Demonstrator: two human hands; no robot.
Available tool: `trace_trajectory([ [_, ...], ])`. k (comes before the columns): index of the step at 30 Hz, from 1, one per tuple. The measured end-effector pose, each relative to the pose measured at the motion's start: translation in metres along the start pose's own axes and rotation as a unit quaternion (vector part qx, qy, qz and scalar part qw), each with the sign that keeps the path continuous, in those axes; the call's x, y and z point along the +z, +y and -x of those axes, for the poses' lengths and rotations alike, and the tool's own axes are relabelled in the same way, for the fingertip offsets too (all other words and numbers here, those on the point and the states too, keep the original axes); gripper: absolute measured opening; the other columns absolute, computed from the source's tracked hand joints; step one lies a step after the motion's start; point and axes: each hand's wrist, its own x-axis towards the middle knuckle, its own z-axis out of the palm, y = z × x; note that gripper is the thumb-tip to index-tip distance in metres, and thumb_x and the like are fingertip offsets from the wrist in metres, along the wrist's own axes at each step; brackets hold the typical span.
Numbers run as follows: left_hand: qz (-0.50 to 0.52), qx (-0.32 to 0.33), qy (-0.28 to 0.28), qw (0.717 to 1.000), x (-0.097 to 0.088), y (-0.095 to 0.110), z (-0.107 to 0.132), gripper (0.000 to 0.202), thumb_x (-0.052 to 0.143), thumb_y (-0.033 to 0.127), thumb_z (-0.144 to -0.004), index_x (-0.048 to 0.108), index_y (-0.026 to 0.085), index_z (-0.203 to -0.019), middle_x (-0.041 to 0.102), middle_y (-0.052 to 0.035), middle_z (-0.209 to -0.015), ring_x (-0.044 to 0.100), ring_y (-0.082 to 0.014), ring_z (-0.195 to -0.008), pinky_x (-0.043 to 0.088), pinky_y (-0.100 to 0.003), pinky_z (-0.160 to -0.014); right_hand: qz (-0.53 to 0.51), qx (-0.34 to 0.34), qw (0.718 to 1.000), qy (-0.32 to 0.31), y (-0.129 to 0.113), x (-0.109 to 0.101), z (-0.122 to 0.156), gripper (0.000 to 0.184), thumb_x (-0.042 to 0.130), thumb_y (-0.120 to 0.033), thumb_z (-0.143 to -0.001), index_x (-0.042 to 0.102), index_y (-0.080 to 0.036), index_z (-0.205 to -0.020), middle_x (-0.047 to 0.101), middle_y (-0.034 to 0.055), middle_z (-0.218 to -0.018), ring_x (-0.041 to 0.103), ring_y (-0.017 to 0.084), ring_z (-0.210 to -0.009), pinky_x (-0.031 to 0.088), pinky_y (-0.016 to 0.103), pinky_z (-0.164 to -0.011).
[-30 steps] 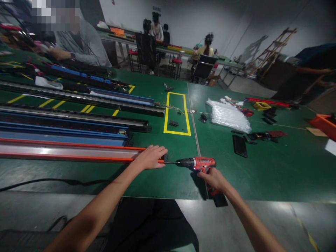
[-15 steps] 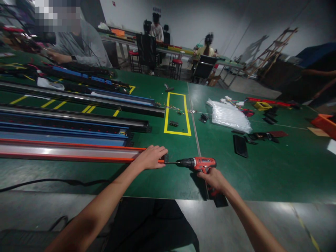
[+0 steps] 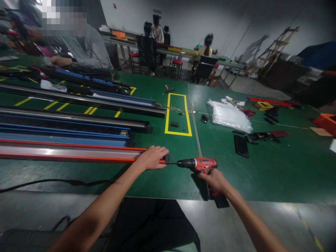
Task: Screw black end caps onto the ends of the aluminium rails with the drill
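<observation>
Looks plastic on drill (image 3: 206, 162) | gleams metallic on rail (image 3: 78, 152) left of drill | shines as glossy plastic on wrap (image 3: 231, 117) beyond drill

Drill (image 3: 206, 162), red and black: is level, bit (image 3: 173, 163) at the end of a rail (image 3: 78, 153), long, orange-edged, lying flat.

No legible text, apparently.

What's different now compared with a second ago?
At the far right, a co-worker's arm has drawn back toward the picture's edge; the view has shifted slightly. Nothing was visibly taken up or let go: the left hand still holds the red rail, the right hand the drill.
</observation>
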Motion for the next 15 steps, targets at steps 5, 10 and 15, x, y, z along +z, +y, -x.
trace_trajectory([
  [5,0.0,-0.003,-0.003,1.0,-0.001,0.001,0.0,0.037,0.073,0.044,-0.083,0.054,0.022,-0.107,0.065,-0.0051,-0.11,0.062,-0.0251,-0.098,0.039,-0.034,-0.079,-0.01,0.023,1.0,-0.011,-0.001,0.0,0.002,0.027,0.063,-0.045,-0.079,0.06,-0.019,-0.07,0.062,0.002,-0.064,0.056,0.016,-0.058,0.04,0.027,-0.055],
  [10,0.004,0.0,-0.004,1.0,0.0,0.0,-0.001,0.037,0.072,0.044,-0.083,0.055,0.022,-0.107,0.065,-0.0051,-0.109,0.062,-0.0251,-0.096,0.038,-0.034,-0.078,-0.021,0.013,1.0,-0.004,-0.004,0.001,0.009,0.029,0.062,-0.045,-0.078,0.059,-0.019,-0.067,0.06,0.0016,-0.062,0.054,0.016,-0.058,0.039,0.028,-0.055],
  [15,0.007,0.002,0.0,1.0,0.0,-0.001,0.0,0.037,0.073,0.043,-0.083,0.055,0.022,-0.107,0.065,-0.0047,-0.109,0.062,-0.025,-0.097,0.039,-0.035,-0.079,-0.02,0.009,1.0,0.0,-0.007,0.002,0.012,0.029,0.06,-0.045,-0.079,0.058,-0.019,-0.066,0.058,0.0004,-0.06,0.054,0.016,-0.058,0.038,0.028,-0.056],
])
